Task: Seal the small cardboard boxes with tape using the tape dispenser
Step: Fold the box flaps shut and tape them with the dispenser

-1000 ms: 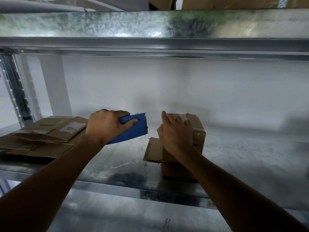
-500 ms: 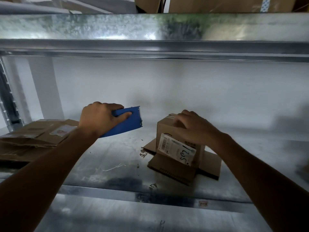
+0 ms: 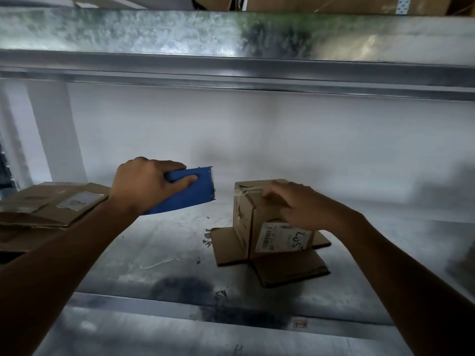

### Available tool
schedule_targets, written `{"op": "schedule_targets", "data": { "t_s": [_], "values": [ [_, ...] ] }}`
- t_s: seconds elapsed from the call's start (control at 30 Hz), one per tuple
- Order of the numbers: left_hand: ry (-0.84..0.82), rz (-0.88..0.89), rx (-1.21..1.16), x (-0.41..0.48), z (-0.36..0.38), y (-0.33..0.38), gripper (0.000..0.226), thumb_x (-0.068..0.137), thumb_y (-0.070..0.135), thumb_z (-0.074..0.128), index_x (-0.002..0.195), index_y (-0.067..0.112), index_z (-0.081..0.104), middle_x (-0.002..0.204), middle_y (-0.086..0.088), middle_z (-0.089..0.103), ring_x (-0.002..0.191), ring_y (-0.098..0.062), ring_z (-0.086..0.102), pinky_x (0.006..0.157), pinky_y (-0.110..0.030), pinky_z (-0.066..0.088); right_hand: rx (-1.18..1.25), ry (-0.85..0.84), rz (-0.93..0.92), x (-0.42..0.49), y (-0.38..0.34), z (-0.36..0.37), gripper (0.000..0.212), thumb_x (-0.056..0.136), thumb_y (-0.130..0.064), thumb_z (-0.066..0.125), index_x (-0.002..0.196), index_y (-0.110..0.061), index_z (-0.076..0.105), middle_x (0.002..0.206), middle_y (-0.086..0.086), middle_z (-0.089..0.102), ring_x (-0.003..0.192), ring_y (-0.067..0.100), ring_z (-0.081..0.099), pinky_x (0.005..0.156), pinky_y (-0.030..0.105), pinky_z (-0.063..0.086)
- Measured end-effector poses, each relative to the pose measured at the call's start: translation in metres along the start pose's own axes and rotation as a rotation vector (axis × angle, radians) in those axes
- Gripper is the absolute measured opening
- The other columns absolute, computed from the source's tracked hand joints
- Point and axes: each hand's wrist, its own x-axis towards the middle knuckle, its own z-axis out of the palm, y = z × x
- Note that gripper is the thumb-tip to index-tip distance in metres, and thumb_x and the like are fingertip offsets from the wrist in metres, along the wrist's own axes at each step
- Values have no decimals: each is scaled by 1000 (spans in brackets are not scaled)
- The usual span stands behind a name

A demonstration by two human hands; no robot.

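On the metal shelf [image 3: 154, 265], the small box [image 3: 244, 222] stands right of centre on splayed flaps, top closed, contents hidden. The right hand [image 3: 300, 206] grips its top. Apart to the left, the left hand [image 3: 144, 183] clutches the blue tape dispenser [image 3: 187, 196]. Flattened cardboard [image 3: 51, 204] lies far left.

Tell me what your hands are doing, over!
Left hand grips blue tape dispenser, apart from small box. Right hand holds that box by its top. Nothing between them.

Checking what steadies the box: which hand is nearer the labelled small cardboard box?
Right. The right hand holds the top of the small cardboard box; the left hand is off to its left, clear of it, gripping the blue tape dispenser.
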Motion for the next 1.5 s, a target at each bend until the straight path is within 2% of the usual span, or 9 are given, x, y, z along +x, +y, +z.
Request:
{"op": "schedule_targets", "data": {
  "t_s": [0.1,0.2,0.5,0.67,0.83,0.9,1.1,1.23,1.5],
  "values": [
    [-9,-11,-13,1,-1,1,50,80,75,44,84,38,77,60,9,66,58,-20,60,58,-28,48,14,191,42,0,-10,14,32,84,-56,47,113,-41,46,116,-11,56,106,17,55,91,46,48],
    [-36,-7,-28,3,0,7,44,84,74,52,87,38,78,64,9,69,61,-21,61,60,-28,47,-268,248,27,9,-23,38,77,81,-85,28,140,-37,41,137,-8,47,125,22,44,103,50,40],
    [30,52,-38,5,-4,14,49,81,75,50,92,37,80,64,9,71,59,-22,64,58,-31,54,3,195,-202,13,2,22,40,85,-36,47,124,-39,56,125,-18,51,118,7,46,107,47,37],
    [56,74,-56,3,-6,13,51,83,73,48,89,33,80,62,7,70,56,-23,63,56,-32,54,270,190,-276,6,14,26,44,80,-15,48,120,-29,61,126,-17,54,129,10,45,108,44,40],
    [69,105,-65,4,-4,16,50,84,71,49,86,31,80,63,6,71,55,-23,63,55,-32,54,489,300,-194,6,4,33,23,92,-39,54,100,-21,64,108,-4,62,109,13,57,93,42,49],
    [59,96,-71,5,-4,18,50,84,71,49,87,31,79,63,6,71,56,-22,63,55,-34,54,325,423,-186,12,-1,38,35,94,-54,51,99,-22,64,101,-7,60,97,10,57,84,38,50],
    [61,108,-88,6,-5,24,48,85,69,50,88,31,80,63,7,70,54,-21,62,54,-33,54,97,419,-94,22,12,45,70,86,-73,46,133,-25,64,142,-14,45,128,9,45,99,33,48],
    [49,115,-77,5,-3,24,42,85,65,56,89,32,80,63,7,71,54,-21,62,54,-31,53,89,341,-123,18,11,42,62,91,-63,51,143,-31,56,155,-7,46,144,8,36,118,35,34],
    [73,148,-92,2,5,27,45,84,64,54,83,27,80,53,5,64,46,-21,57,47,-30,51,-74,369,-187,23,11,45,44,102,-47,52,141,-29,57,146,-4,56,138,11,47,113,31,37]
  ]
}}
